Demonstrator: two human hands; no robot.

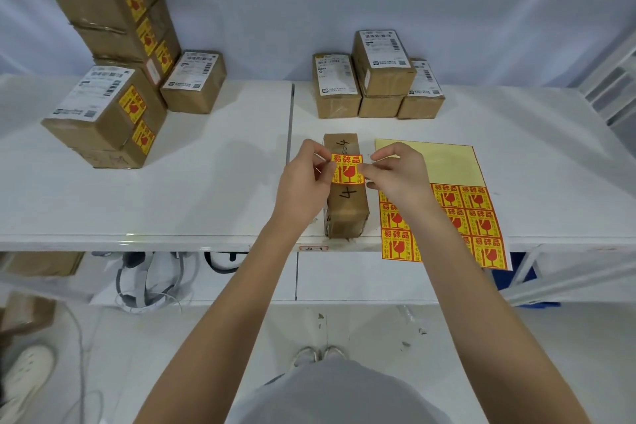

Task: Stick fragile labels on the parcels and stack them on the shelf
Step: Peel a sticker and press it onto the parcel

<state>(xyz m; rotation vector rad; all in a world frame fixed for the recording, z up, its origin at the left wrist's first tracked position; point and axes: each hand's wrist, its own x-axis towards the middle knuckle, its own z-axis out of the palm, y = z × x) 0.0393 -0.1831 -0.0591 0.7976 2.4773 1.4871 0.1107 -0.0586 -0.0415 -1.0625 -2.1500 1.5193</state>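
Yellow-and-red fragile label (347, 169): pinched at both side edges by my left hand (303, 179) and right hand (399, 175), over the long brown cardboard parcel (346, 206) at the white shelf (172, 182) front edge. Beyond: unlabelled brown parcels (377, 79).

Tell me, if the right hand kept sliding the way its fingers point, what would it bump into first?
The right hand points leftward across the parcel, pinching the fragile label. Going on, it would probably meet the left hand first, holding the label's other edge.
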